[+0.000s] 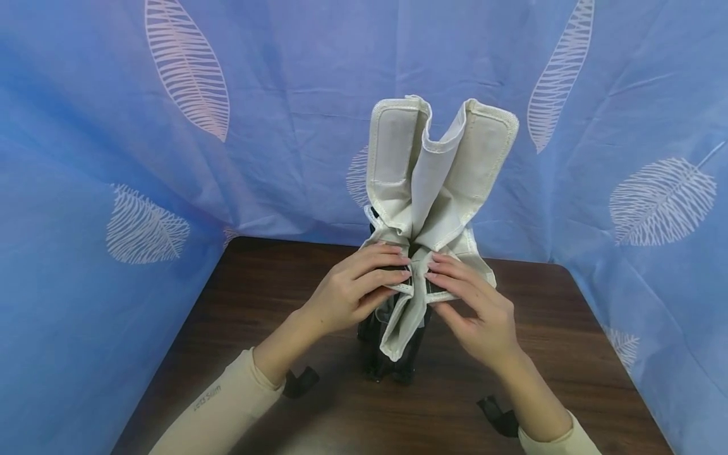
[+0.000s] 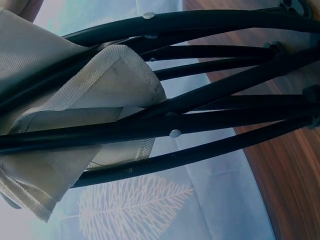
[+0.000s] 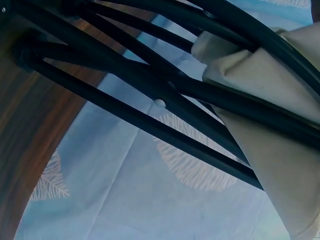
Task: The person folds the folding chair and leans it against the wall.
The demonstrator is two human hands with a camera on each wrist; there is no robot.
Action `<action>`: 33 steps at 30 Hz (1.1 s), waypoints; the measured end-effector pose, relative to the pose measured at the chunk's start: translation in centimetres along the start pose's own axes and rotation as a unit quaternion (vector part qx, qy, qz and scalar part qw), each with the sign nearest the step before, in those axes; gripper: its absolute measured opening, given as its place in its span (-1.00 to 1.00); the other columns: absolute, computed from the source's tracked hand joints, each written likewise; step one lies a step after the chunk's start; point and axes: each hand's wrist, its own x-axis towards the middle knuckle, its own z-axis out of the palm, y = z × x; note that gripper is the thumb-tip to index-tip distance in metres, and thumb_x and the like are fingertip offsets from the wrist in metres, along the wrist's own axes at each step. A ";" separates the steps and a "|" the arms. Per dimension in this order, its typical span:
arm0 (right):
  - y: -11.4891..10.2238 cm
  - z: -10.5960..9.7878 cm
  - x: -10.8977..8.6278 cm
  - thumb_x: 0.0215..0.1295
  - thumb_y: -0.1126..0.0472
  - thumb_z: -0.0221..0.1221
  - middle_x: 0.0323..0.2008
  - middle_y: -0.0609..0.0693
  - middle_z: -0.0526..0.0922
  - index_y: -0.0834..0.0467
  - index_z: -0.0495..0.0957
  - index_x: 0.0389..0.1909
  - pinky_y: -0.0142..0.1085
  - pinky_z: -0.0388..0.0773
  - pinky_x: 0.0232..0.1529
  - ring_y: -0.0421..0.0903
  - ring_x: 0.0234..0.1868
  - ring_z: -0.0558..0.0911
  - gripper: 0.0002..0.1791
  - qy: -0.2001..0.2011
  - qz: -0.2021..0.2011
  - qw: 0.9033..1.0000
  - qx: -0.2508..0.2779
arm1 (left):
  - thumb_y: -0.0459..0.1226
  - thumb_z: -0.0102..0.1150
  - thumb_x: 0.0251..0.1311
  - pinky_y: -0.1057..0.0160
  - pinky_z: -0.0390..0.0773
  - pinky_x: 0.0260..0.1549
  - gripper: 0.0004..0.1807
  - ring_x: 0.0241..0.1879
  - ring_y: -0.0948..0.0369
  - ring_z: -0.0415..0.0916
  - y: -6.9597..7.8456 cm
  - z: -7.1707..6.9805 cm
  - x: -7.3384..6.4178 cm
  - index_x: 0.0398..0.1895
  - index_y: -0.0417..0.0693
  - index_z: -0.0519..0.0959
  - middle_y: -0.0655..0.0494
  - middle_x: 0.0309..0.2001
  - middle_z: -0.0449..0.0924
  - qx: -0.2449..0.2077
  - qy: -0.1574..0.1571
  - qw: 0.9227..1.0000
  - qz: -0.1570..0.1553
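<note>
A folding chair [image 1: 392, 151] with off-white fabric and a black tubular frame stands bunched together at the far middle of the table. Its fabric back rises in two padded panels with a fold between them. My left hand [image 1: 358, 281] grips the chair's left side at seat height, fingers over a black part edged with white trim. On the opposite side, my right hand [image 1: 478, 303] holds the matching part, thumb below. Crossed black tubes [image 2: 225, 82] joined by rivets run down to the table in the left wrist view. Similar tubes [image 3: 130, 75] show in the right wrist view; neither hand appears there.
The chair's feet stand on a dark wooden table [image 1: 273, 278]. Blue cloth [image 1: 307, 158] printed with white leaves hangs behind and at both sides. A black piece [image 1: 301, 382] sits by the left forearm, and another black piece [image 1: 497, 417] by the right.
</note>
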 end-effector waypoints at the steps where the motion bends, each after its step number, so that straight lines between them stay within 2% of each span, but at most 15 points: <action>1: 0.0 -0.1 0.0 0.30 0.11 0.25 -0.11 0.28 0.69 0.41 0.68 -0.23 -0.35 0.50 0.24 -0.03 0.14 0.63 -0.63 -0.002 0.001 1.000 -0.001 | -0.27 0.10 0.36 0.05 0.46 0.29 -0.76 0.12 -0.02 0.54 0.1 0.0 0.0 -0.04 -0.21 0.61 -0.15 0.04 0.61 0.002 -0.001 1.000 -0.002; 7: 0.0 -0.7 0.4 0.31 0.09 0.23 -0.12 0.26 0.70 0.37 0.69 -0.22 -0.37 0.49 0.25 -0.08 0.14 0.63 -0.64 -0.022 0.002 1.000 -0.021 | -0.22 0.08 0.37 0.04 0.46 0.28 -0.73 0.11 -0.01 0.54 0.3 -0.2 0.0 -0.04 -0.20 0.63 -0.12 0.03 0.62 0.017 0.003 1.000 -0.011; 11: 0.0 -1.1 0.8 0.33 0.05 0.21 -0.14 0.23 0.71 0.33 0.70 -0.22 -0.39 0.47 0.26 -0.13 0.13 0.62 -0.63 -0.043 0.002 0.998 -0.036 | -0.20 0.15 0.32 0.10 0.50 0.24 -0.73 0.06 0.00 0.56 0.3 -0.4 0.2 -0.06 -0.18 0.65 -0.10 -0.01 0.63 0.023 0.010 1.000 -0.007; 17: -0.2 -1.8 1.8 0.27 0.04 0.27 -0.17 0.26 0.70 0.35 0.70 -0.23 -0.34 0.48 0.24 -0.06 0.11 0.61 -0.61 -0.062 -0.021 0.998 -0.019 | -0.13 0.14 0.31 0.14 0.53 0.20 -0.67 0.04 0.03 0.56 0.4 -0.6 0.4 -0.04 -0.17 0.64 -0.08 -0.02 0.65 0.012 0.028 1.000 -0.007; 23: -0.9 -2.3 2.5 0.24 -0.03 0.28 -0.22 0.27 0.70 0.36 0.71 -0.30 -0.32 0.48 0.24 0.07 0.05 0.60 -0.55 -0.028 -0.032 0.998 -0.037 | -0.11 0.09 0.31 0.11 0.53 0.18 -0.65 0.05 -0.01 0.55 0.3 -1.0 0.5 -0.02 -0.15 0.63 -0.10 0.01 0.62 0.010 0.031 0.999 -0.007; 28: -0.9 -2.9 2.5 0.25 -0.08 0.26 -0.20 0.29 0.69 0.36 0.70 -0.29 -0.27 0.42 0.27 0.11 0.09 0.57 -0.51 0.002 -0.021 0.998 -0.054 | -0.06 0.09 0.30 0.05 0.50 0.22 -0.58 0.13 -0.06 0.50 0.2 -1.4 0.3 0.03 -0.18 0.60 -0.13 0.06 0.58 0.014 0.042 0.999 -0.028; 33: -0.5 -3.9 1.9 0.22 -0.20 0.24 0.02 0.24 0.65 0.40 0.60 -0.04 -0.22 0.29 0.36 0.06 0.26 0.45 -0.32 0.023 0.017 0.996 -0.084 | 0.03 0.05 0.30 0.01 0.39 0.32 -0.42 0.30 -0.06 0.38 -0.3 -2.3 -0.3 0.15 -0.26 0.50 -0.18 0.19 0.51 0.018 0.047 0.996 -0.073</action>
